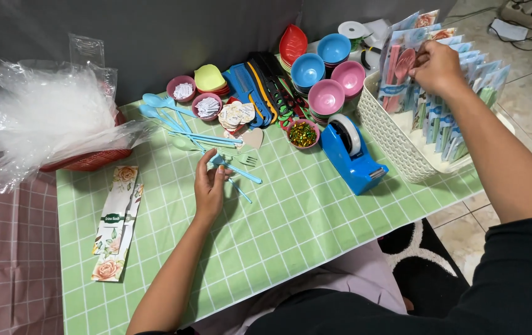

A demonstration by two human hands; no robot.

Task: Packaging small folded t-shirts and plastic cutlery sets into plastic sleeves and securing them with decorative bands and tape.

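My left hand [209, 185] rests on the green checked tablecloth [291, 223], its fingers on a light blue plastic fork [236, 169] beside a spread of blue spoons and forks [176, 121]. My right hand [437, 67] reaches into the white woven basket [390, 133] at the right and pinches a clear-wrapped packet with a pink spoon [401, 68], standing among several similar packets [458, 105].
A blue tape dispenser [351, 156] stands in front of the basket. Stacked blue and pink bowls [328, 74], small bowls of paper bits [207, 107], a bowl of glitter [303, 133], floral cards [116, 220] and a heap of clear bags [49, 118] surround the work area.
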